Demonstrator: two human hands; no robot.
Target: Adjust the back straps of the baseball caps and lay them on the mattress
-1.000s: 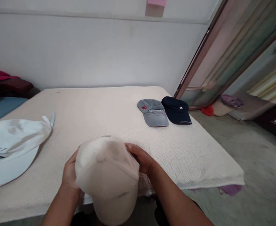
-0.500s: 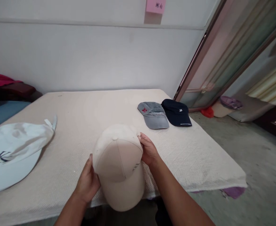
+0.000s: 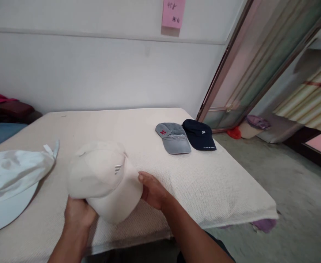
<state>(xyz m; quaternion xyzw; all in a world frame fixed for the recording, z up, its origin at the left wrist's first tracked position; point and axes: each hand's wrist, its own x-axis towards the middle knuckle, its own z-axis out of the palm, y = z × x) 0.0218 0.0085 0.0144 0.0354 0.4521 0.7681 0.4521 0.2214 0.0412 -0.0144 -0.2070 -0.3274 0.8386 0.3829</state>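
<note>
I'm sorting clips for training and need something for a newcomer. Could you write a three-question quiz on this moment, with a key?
1. True or false: the right hand touches the brim of the cream cap.
2. The cap next to the gray cap is: A) red; B) navy; C) green.
3. Fill the gap: the note on the wall is ____.

Key:
1. True.
2. B, the navy cap.
3. Pink.
</note>
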